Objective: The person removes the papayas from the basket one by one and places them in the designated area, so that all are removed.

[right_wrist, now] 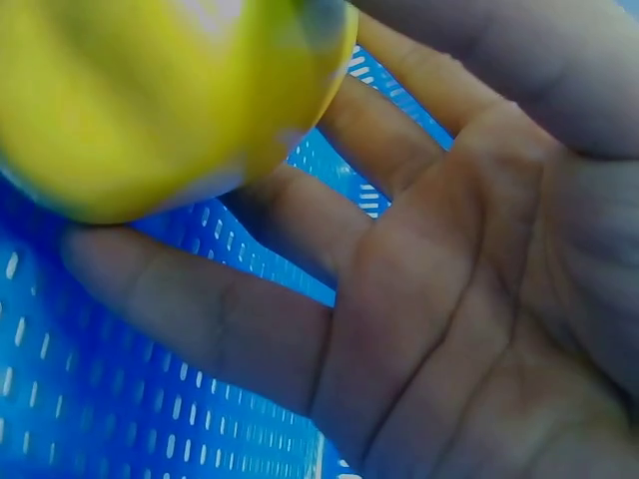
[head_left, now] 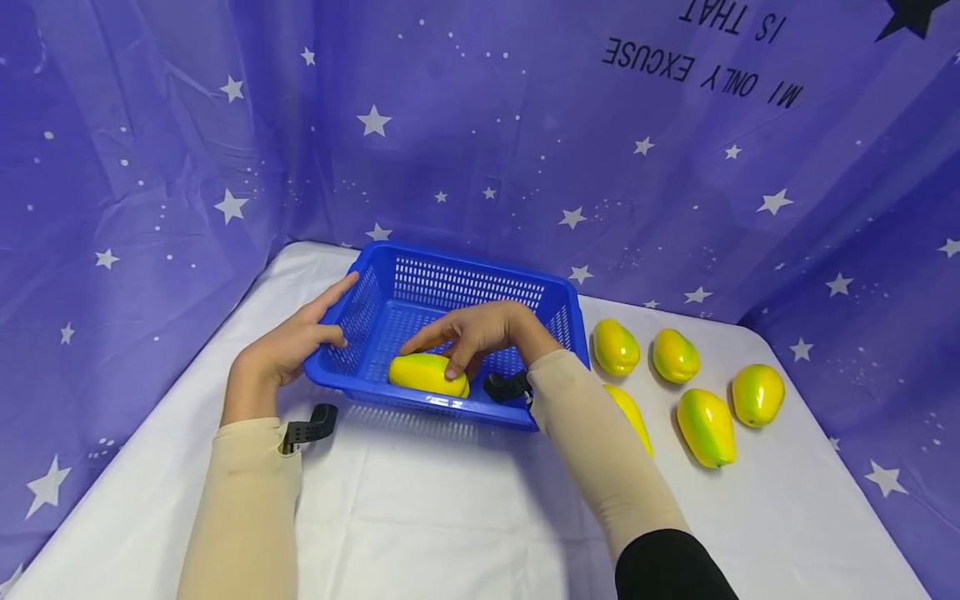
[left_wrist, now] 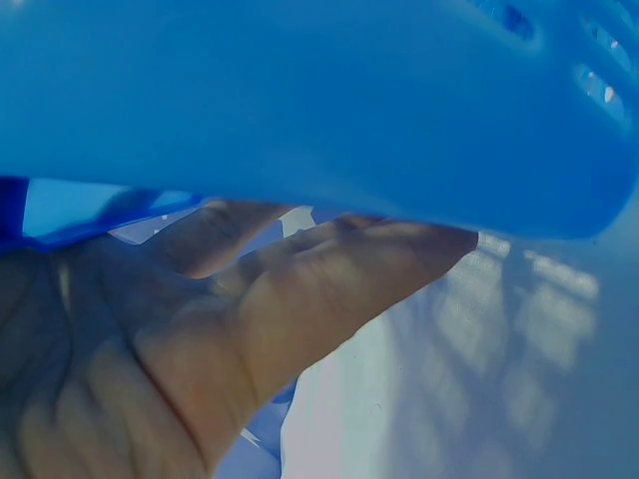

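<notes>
A blue plastic basket point(head_left: 465, 265) with slotted walls stands on the white table. My left hand point(head_left: 288, 342) grips its left rim, the thumb and fingers spread along the edge. In the left wrist view the fingers point(left_wrist: 329, 289) reach under the blue rim. My right hand point(head_left: 480, 333) is down inside the basket and holds a shiny yellow papaya point(head_left: 423, 372) between thumb and fingers, near the front wall. The right wrist view shows that papaya point(right_wrist: 150, 100) close up, with the fingers curved around its far side and the slotted basket floor behind.
Right of the basket lie several yellow-green papayas, such as one near the back point(head_left: 617, 347) and a larger one in front point(head_left: 707, 428). Another papaya point(head_left: 628, 412) is partly hidden by my right sleeve. A purple star-printed curtain point(head_left: 480, 150) hangs behind the table.
</notes>
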`<action>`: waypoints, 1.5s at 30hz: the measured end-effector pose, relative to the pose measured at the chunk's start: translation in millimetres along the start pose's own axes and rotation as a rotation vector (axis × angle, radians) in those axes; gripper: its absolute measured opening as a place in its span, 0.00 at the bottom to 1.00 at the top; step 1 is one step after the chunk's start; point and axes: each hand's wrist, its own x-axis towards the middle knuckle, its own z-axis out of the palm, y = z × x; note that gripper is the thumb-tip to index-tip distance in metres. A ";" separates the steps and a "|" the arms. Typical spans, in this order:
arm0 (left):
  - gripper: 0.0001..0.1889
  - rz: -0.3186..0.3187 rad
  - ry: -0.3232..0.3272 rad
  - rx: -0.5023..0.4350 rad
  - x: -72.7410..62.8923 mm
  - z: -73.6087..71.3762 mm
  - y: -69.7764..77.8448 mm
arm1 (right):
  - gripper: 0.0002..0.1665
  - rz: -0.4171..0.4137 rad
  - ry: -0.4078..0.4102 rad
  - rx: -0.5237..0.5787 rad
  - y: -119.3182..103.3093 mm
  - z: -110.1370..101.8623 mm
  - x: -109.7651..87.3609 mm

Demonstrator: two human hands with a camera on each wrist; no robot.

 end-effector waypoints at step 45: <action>0.51 0.062 -0.042 -0.017 -5.6 -4.2 -2.0 | 0.39 -0.410 0.735 0.087 -30.1 11.0 -16.5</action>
